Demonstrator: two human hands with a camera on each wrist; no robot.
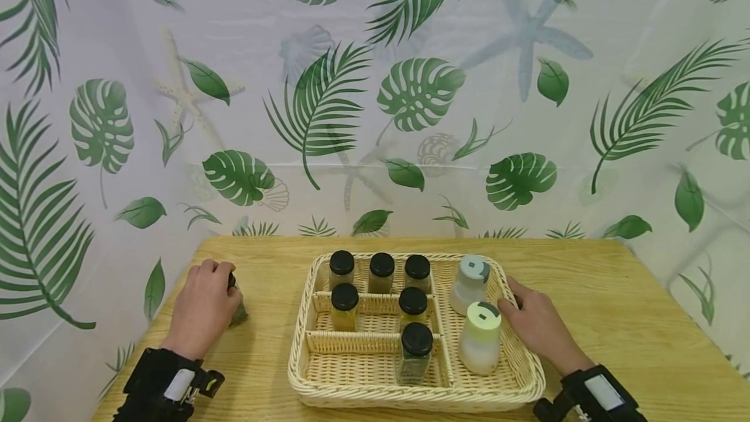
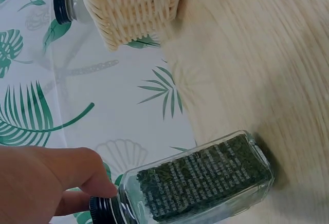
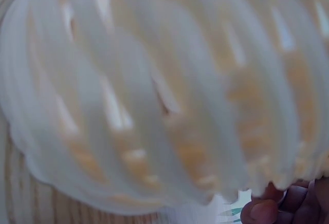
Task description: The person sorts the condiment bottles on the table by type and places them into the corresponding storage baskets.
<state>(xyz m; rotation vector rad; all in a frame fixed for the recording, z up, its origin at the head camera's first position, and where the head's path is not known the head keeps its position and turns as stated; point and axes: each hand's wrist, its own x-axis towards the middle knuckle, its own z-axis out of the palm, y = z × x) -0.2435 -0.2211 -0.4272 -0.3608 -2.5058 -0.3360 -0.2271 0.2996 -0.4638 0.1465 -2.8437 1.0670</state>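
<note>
At the table's left my left hand (image 1: pixel 202 305) pinches a glass spice jar (image 2: pixel 200 180) by its black lid. Dark green dried flakes and rows of white print show through the jar's side. In the head view the hand covers most of that jar. My right hand (image 1: pixel 539 321) grips the right rim of a cream woven basket (image 1: pixel 375 398), its thumb over the edge. Several black-lidded jars (image 1: pixel 416 353) stand upright in the basket's left compartments. Its right compartment holds a grey-lidded shaker (image 1: pixel 470 284) and a yellow-green-lidded shaker (image 1: pixel 480 338).
The basket sits on a light wooden table (image 1: pixel 592 298). A white leaf-printed cloth (image 1: pixel 375 142) hangs behind the table's back edge and along the left side. Basket weave fills most of the right wrist view, close and blurred.
</note>
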